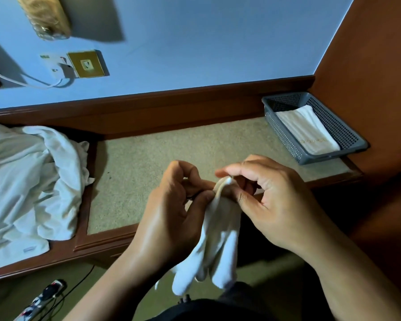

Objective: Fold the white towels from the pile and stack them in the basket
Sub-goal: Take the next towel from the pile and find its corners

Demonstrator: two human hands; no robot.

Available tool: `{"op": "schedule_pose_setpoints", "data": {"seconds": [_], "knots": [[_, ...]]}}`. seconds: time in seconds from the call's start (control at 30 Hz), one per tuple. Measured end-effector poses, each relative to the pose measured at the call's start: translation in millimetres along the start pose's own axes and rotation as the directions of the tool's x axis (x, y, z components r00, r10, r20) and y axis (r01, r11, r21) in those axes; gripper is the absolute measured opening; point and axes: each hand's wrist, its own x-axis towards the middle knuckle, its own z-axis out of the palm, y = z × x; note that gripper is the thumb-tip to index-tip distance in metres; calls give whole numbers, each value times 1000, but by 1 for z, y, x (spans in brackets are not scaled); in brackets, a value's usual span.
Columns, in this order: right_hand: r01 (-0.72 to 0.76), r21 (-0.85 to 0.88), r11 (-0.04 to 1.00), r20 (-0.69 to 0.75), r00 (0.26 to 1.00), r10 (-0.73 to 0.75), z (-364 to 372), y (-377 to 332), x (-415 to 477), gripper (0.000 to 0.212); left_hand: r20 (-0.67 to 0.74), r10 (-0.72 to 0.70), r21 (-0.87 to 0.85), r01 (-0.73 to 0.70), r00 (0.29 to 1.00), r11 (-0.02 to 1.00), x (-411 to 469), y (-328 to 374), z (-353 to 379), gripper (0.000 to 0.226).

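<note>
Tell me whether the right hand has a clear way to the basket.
Probably yes. Only bare desk lies between the right hand and the basket at the desk's right end. That hand and the left hand pinch a towel, though, so it would come along.

No legible text, gold embroidery (311, 141) on folded towel (306, 122) in basket (284, 133) blurred, small tag (30, 249) on pile (21, 181) unreadable
</note>
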Motion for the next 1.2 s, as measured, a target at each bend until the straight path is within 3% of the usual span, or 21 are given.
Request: {"op": "schedule_pose_setpoints", "data": {"seconds": [0.1,0.27,0.33,0.43,0.53,0.67,0.77,0.87,0.97,1.1,1.2], "knots": [[42,-23,999,-71,997,-43,14,-4,4,8,1,82,140,-81,997,987,3,0,-11,28],[112,-116,987,-151,980,-129,28,-4,13,6,70,310,347,-314,948,884,-2,-6,-28,13],[126,-78,989,-145,980,-137,30,-2,15,5,48,307,385,-301,951,872,-7,-22,-27,20],[152,-48,987,-106,982,-157,30,2,15,5,-34,290,468,-241,956,850,-11,-55,-20,13],[200,-6,980,-38,979,-200,27,6,18,7,-26,327,541,-262,945,799,-11,-75,-15,13],[229,55,972,19,973,-231,10,16,20,13,54,159,498,-165,986,851,-12,-79,-2,26],[201,56,978,16,979,-202,-10,34,17,12,155,-44,591,-57,987,805,-16,-99,15,44],[135,8,991,-19,991,-135,-33,64,9,11,95,-183,666,74,979,742,-17,-115,24,62],[12,-87,996,15,1000,-11,-50,98,0,10,-39,-180,654,161,983,739,-14,-112,34,44],[-185,-224,957,125,968,217,-58,133,-15,9,-100,-115,630,152,988,761,-15,-104,51,35],[-180,-234,955,95,974,207,-67,145,-31,10,-93,-125,675,154,988,722,-20,-102,71,33]]}}
